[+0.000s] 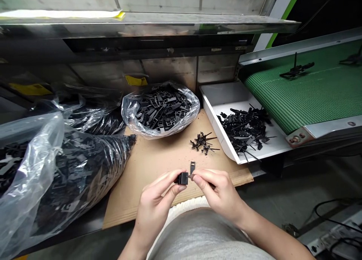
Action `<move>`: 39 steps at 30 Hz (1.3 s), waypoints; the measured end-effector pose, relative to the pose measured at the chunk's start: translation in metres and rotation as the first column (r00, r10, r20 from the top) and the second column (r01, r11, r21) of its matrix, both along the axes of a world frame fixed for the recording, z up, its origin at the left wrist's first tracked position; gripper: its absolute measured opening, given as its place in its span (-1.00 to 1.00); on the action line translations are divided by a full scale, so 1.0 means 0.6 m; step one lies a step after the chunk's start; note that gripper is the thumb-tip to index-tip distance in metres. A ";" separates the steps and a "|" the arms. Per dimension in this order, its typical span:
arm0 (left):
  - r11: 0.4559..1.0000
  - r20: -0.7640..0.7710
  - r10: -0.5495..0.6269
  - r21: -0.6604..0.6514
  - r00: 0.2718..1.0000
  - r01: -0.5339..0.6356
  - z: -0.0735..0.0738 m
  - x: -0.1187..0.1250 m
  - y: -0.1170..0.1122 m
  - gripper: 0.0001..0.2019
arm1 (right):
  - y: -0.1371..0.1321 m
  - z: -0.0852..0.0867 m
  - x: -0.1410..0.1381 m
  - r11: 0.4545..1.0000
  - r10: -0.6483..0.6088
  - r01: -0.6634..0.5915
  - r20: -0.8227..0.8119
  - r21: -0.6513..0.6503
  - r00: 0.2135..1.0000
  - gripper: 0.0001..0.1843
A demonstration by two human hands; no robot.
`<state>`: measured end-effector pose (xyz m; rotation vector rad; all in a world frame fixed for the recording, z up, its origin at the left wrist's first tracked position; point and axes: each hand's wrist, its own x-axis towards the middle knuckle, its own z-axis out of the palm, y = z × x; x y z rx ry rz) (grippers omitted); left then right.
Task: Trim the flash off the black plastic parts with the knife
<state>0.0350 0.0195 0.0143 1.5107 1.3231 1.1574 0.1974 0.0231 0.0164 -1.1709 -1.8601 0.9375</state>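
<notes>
My left hand (160, 192) pinches a small black plastic part (183, 178) between thumb and fingers, its block-like end facing right. My right hand (216, 184) is closed on a thin pointed piece (190, 176), whose tip meets or nearly meets the black part; its kind is too small to make out. Just beyond the fingers, a flat black clip (192, 166) with a square opening lies on the cardboard sheet (152, 158). Farther off is a small pile of black parts with long thin stems (202, 142).
A clear bag (195, 111) of black clips stands at the back middle. Large filled plastic bags (85, 169) crowd the left. At right, a white tray (216, 98) holds black moulded pieces, below the end of a green conveyor belt (283, 98). A metal shelf (158, 28) spans the back.
</notes>
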 end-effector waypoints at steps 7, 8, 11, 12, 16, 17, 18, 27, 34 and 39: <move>0.999 -0.032 0.028 -0.034 0.999 -0.029 -0.011 0.004 0.023 -0.79 | -0.001 0.010 0.006 0.996 0.036 -0.048 -0.141 -0.080 0.989 -0.77; 1.000 -0.050 -0.025 -0.013 0.998 0.024 -0.011 0.005 0.025 -0.81 | 0.004 0.008 0.007 0.995 -0.057 0.046 -0.117 -0.089 0.991 -0.79; 0.986 -0.043 -0.135 -0.099 0.990 0.130 -0.013 0.005 0.024 -0.79 | 0.018 -0.001 0.009 0.978 -0.185 0.177 -0.070 -0.106 0.980 -0.78; 0.975 -0.005 -0.155 -0.161 0.988 0.152 -0.013 0.004 0.023 -0.78 | 0.021 -0.003 0.010 0.978 -0.190 0.180 -0.087 -0.107 0.978 -0.79; 0.932 0.300 -0.206 -0.229 0.931 0.280 -0.010 0.006 0.018 -0.78 | 0.015 -0.010 0.016 0.987 -0.157 0.153 -0.094 -0.040 0.983 -0.80; 0.934 0.366 -0.183 -0.226 0.913 0.278 -0.008 0.009 0.017 -0.80 | 0.011 -0.011 0.018 0.988 -0.153 0.152 -0.063 -0.014 0.986 -0.77; 0.939 0.408 -0.140 -0.233 0.902 0.251 -0.005 0.012 0.016 -0.84 | 0.007 -0.012 0.020 0.987 -0.160 0.161 -0.032 0.018 0.987 -0.74; 0.974 0.181 0.064 -0.225 0.981 -0.022 -0.004 0.008 0.012 -0.91 | -0.009 -0.018 0.016 0.935 -0.194 0.141 0.136 0.325 0.972 -0.75; 0.990 0.169 0.017 -0.140 0.986 0.006 -0.005 0.006 0.006 -0.88 | -0.007 -0.018 0.006 0.896 -0.209 0.108 0.194 0.431 0.958 -0.75; 0.991 0.160 0.026 -0.137 0.987 -0.004 -0.001 0.005 0.002 -0.89 | -0.008 -0.017 0.001 0.870 -0.255 0.121 0.226 0.478 0.940 -0.75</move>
